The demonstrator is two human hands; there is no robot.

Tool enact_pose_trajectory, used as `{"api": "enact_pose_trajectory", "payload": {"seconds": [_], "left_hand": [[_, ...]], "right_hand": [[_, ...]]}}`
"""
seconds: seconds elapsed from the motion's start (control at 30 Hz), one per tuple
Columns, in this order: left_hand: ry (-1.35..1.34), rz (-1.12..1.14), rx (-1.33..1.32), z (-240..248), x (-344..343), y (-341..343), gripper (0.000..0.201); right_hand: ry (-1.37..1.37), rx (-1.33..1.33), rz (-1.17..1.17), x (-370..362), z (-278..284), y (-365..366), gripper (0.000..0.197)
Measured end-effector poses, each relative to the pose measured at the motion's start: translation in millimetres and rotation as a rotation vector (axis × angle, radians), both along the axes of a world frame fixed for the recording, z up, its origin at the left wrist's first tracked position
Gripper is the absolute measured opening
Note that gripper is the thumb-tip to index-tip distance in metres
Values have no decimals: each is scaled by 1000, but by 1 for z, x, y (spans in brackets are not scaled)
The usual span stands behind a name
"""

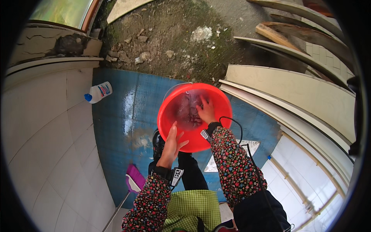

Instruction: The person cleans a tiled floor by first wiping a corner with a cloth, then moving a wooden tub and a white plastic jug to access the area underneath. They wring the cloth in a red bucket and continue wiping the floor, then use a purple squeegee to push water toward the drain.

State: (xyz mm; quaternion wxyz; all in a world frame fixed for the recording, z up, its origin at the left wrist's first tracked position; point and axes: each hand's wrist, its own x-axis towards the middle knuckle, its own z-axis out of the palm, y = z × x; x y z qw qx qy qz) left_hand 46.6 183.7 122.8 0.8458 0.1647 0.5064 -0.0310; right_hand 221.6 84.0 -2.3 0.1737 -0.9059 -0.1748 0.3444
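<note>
A round red bucket (197,144) stands on the blue floor just in front of me. Murky, purplish liquid with a frothy surface (187,104) lies inside it, and whatever is under the surface cannot be made out. Inside the bucket, over the liquid at the right side, is my right hand (207,112), its fingers spread and nothing seen in them. My left hand (170,146) is at the bucket's near left rim with fingers stretched out, holding nothing. A thin wire handle (170,91) rests along the far left rim.
A white bottle with a blue cap (101,92) lies left by the tiled wall (46,154). Nearer is a purple broom head (135,177). A white floor tile (251,149) sits right of the bucket. Beyond lie rubble (170,54) and leaning boards (286,83). A cable (253,158) runs along my right arm.
</note>
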Motion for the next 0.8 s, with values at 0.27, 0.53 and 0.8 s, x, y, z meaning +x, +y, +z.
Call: {"api": "enact_pose_trajectory", "payload": {"seconds": [0.27, 0.53, 0.8], "left_hand": [[133, -33, -211, -58, 6, 0, 70], [13, 148, -322, -71, 21, 7, 60], [-136, 416, -211, -49, 36, -8, 30]], "right_hand": [[530, 14, -226, -38, -60, 15, 69], [695, 407, -340, -59, 109, 25, 50], [207, 551, -326, -84, 160, 37, 27]]}}
